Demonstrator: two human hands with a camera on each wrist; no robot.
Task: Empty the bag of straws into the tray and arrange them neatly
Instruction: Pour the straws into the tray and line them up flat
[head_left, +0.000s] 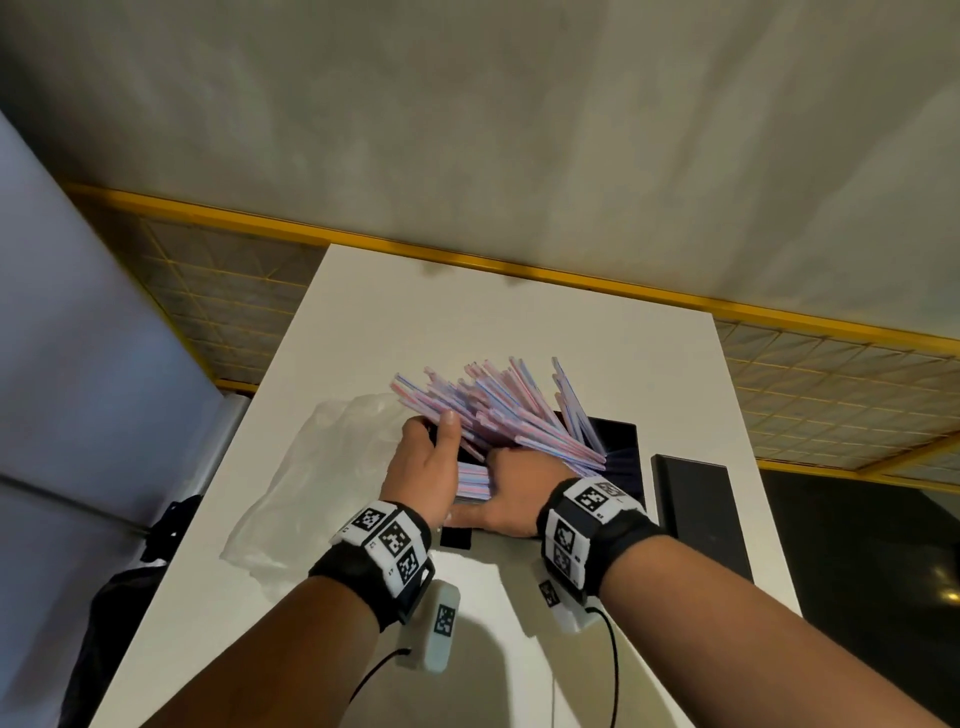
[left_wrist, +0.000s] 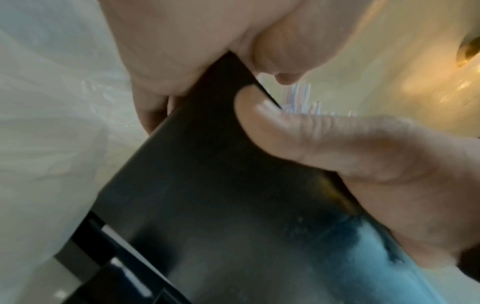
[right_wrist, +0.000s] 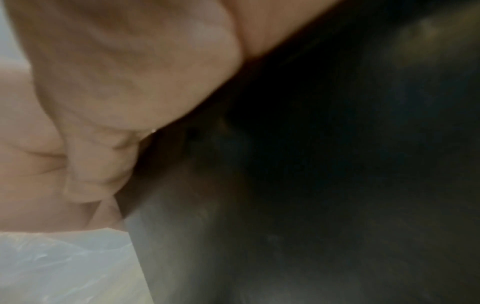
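Straws (head_left: 498, 410) are out of the bag and piled in the black tray (head_left: 621, 441) on the white counter (head_left: 519, 322), but not yet lined up. Most of them fan upward and away from the person, their far ends splayed toward the back of the counter and standing above the tray's rim. A smaller group (head_left: 472, 480) lies flat between the two hands, running roughly left to right.

The left hand (head_left: 428, 467) holds the tray's near-left side. In the left wrist view the thumb (left_wrist: 298, 131) lies over the inner face of the dark wall (left_wrist: 207, 164) while the other fingers (left_wrist: 153, 111) curl round its outer side, so this hand is gripping the tray. The right hand (head_left: 514, 493) sits at the tray's near edge, just right of the left hand, its thumb pointing left along the counter. Its fingers are hidden behind the hand in the head view and blurred in the right wrist view, so I cannot tell whether they are closed on anything.

The empty clear plastic bag (head_left: 311, 478) lies crumpled on the counter just left of the tray. A flat black slab (head_left: 696, 514) rests to the right of the tray.

Both hands are at the near ends of the straws, and the fan's long axis runs away from them. The neatening will likely mean pressing that raised fan down and turning it parallel to the flat group. The right hand is nearer the fan's base.
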